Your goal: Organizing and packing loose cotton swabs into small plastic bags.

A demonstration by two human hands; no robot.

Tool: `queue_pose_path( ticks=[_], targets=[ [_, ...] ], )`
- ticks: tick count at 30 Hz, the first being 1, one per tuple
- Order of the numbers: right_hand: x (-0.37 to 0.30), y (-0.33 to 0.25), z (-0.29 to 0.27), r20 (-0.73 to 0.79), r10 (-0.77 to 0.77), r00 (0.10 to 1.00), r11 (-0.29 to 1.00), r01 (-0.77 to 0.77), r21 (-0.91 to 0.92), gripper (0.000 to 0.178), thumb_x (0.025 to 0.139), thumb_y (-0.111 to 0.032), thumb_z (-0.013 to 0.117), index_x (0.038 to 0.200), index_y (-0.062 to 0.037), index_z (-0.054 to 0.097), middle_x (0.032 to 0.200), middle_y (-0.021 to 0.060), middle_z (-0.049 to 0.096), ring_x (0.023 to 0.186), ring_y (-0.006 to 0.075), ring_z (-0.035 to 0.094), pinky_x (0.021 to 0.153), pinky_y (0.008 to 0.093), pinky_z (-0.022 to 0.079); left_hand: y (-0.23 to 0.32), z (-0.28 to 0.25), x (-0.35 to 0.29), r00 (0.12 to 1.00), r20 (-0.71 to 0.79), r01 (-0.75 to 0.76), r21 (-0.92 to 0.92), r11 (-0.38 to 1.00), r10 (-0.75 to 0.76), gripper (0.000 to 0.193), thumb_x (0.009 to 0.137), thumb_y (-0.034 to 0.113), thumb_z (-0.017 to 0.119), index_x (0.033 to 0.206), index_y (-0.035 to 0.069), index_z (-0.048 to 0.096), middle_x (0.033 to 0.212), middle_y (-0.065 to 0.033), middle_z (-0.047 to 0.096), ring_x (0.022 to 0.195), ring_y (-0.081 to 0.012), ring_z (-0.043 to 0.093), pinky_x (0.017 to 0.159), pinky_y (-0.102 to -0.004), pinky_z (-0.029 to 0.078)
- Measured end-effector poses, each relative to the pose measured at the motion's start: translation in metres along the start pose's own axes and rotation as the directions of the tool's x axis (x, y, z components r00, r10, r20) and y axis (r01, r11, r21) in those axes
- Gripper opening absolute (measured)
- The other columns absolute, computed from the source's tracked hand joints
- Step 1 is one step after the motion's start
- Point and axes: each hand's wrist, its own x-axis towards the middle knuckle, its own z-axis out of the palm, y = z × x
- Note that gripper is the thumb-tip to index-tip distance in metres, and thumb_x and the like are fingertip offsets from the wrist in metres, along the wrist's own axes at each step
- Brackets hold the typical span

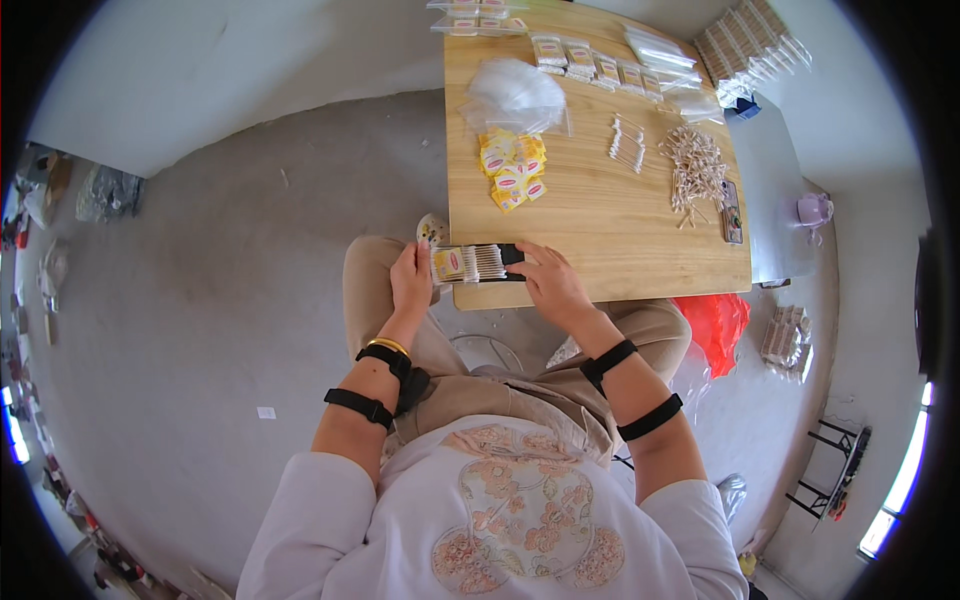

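Observation:
At the table's near left edge I have a black tray [511, 254] with a row of cotton swabs [487, 262] on it. A clear plastic bag with a yellow and white card [449, 263] lies around the tray's left end. My left hand [408, 280] is closed on the bag's left side. My right hand [548, 280] has its fingers on the tray's right end, the thumb side partly hidden. More yellow cards [514, 168] are heaped just beyond on the table [610, 245], with a fanned stack of clear bags [517, 95] behind them.
A pile of loose swabs [695, 170] and a phone [733, 212] are at the table's right side. A few swabs [627, 143] lie apart. Filled packs [605, 70] line the far side, near bundled swabs [750, 45]. A red plastic bag [715, 330] hangs by the near right corner.

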Motion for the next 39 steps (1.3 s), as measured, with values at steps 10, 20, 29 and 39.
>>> queue_pose_path(
  ticks=[10,20,29,39],
  targets=[
    [-0.008,0.004,0.011,0.037,0.036,0.999,0.999,-0.034,-0.042,0.049,0.089,-0.018,0.059,0.137,-0.0105,0.054,0.149,0.013,0.045,0.139,0.0313,0.04,0.119,0.0484,0.028,-0.002,-0.001,-0.002,1.0,0.004,0.027,0.034,0.999,-0.027,0.044,0.105,0.038,0.047,0.085,-0.001,0.053,0.077,-0.0248,0.059,0.072,-0.0446,0.056,0.065,-0.0472,0.045],
    [0.003,-0.008,0.054,-0.057,0.124,0.991,0.904,-0.137,-0.405,0.098,0.09,-0.062,0.055,0.156,0.0021,0.021,0.165,0.0183,0.015,0.153,0.0346,0.012,0.124,0.0494,0.009,0.008,0.01,0.005,0.996,-0.02,0.091,0.037,0.995,-0.09,0.045,0.105,0.038,0.048,0.095,-0.003,0.063,0.081,-0.0238,0.065,0.076,-0.0396,0.063,0.071,-0.0442,0.049],
    [0.02,-0.047,0.068,-0.087,0.217,0.972,0.964,-0.228,-0.138,0.112,0.065,-0.035,0.088,0.15,0.0047,0.028,0.157,0.0223,0.029,0.148,0.04,0.022,0.123,0.0518,0.016,0.0,0.018,-0.01,0.995,0.089,0.064,-0.186,0.981,-0.048,0.038,0.105,0.031,0.04,0.098,0.002,0.064,0.094,-0.0208,0.068,0.092,-0.0345,0.066,0.08,-0.0467,0.051],
    [0.012,-0.041,0.072,-0.032,0.144,0.989,0.966,-0.148,-0.212,0.098,0.082,-0.042,0.07,0.152,0.0089,0.024,0.165,0.0206,0.014,0.153,0.0413,0.007,0.125,0.0506,0.007,0.008,0.019,-0.003,0.997,0.018,0.077,-0.009,0.997,-0.077,0.049,0.105,0.043,0.043,0.095,-0.001,0.062,0.087,-0.0267,0.066,0.086,-0.0468,0.062,0.073,-0.0526,0.048]
  ],
)
